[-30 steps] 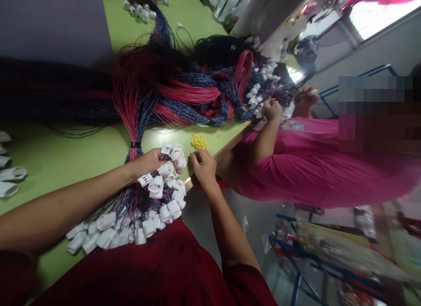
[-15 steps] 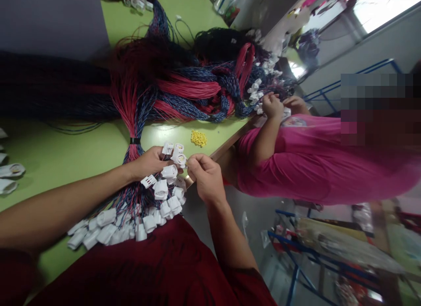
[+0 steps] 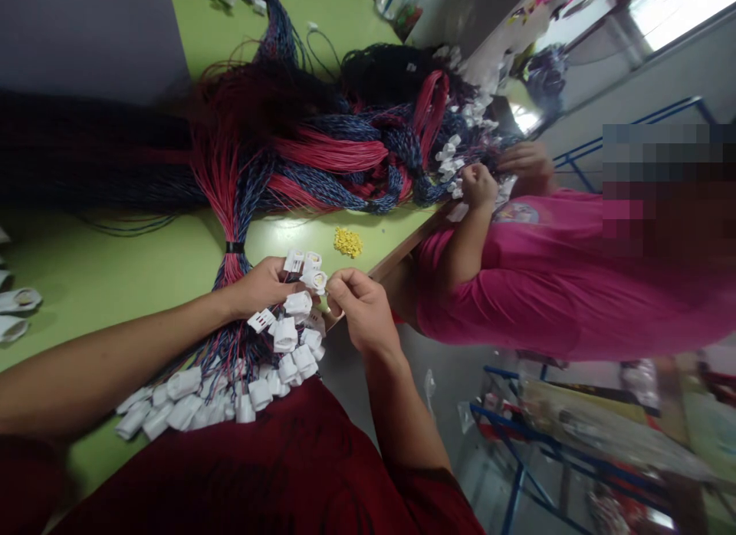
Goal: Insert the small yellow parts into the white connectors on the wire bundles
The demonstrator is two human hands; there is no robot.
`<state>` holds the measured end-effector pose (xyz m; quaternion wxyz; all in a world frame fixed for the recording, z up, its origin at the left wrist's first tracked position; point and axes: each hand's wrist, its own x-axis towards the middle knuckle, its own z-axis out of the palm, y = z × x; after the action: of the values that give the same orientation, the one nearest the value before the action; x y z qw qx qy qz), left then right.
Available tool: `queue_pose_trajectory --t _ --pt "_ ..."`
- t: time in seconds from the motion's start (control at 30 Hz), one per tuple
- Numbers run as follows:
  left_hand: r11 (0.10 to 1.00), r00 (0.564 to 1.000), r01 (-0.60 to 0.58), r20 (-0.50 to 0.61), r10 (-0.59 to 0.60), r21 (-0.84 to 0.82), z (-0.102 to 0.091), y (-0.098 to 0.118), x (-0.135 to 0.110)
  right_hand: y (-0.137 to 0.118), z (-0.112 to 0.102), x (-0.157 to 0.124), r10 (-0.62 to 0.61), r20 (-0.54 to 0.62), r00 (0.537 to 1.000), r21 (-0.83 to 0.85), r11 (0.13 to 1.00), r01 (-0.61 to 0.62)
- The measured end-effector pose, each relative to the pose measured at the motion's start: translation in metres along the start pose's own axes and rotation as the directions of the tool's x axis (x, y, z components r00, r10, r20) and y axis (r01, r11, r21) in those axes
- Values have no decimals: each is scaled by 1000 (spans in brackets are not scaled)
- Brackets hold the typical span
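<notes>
My left hand (image 3: pixel 265 283) is closed around wires just behind a few white plastic connectors (image 3: pixel 313 280), one of which shows yellow inside. Close against that connector's open end, my right hand (image 3: pixel 359 299) pinches thumb and forefinger together; what sits between the fingertips is too small to name. Many more white connectors (image 3: pixel 187 406) hang in a cluster below, at the table edge and against my shirt. They end a bundle of red and blue wires (image 3: pixel 233 213), bound by a black tie (image 3: pixel 234 247).
A small heap of yellow pieces (image 3: pixel 348 242) lies on the green table (image 3: pixel 138 270). Long red and blue wire hanks (image 3: pixel 339 155) cover its far side. At right, a co-worker in a pink shirt (image 3: pixel 517 282) handles connectors. A blue metal rack (image 3: pixel 517 435) stands behind.
My hands stay almost in the same place at the connector. The co-worker's farther hand has lifted and moved a little away from the other one.
</notes>
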<state>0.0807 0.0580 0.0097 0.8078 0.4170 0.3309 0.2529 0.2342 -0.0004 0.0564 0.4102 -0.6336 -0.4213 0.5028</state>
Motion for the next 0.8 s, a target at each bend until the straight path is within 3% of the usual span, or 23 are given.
queue_pose_trajectory --t 0.17,0.4,0.8 --pt "1000 998 -28 -60 28 -3 3 0 -1 6 6 3 10 -39 999 132 991 -4" --pt "999 999 -39 -19 39 -10 2 1 -1 3 4 1 126 99 987 318 936 -151" --pt "996 995 -69 -62 73 64 5 0 1 16 9 10 141 17 990 295 945 -140"
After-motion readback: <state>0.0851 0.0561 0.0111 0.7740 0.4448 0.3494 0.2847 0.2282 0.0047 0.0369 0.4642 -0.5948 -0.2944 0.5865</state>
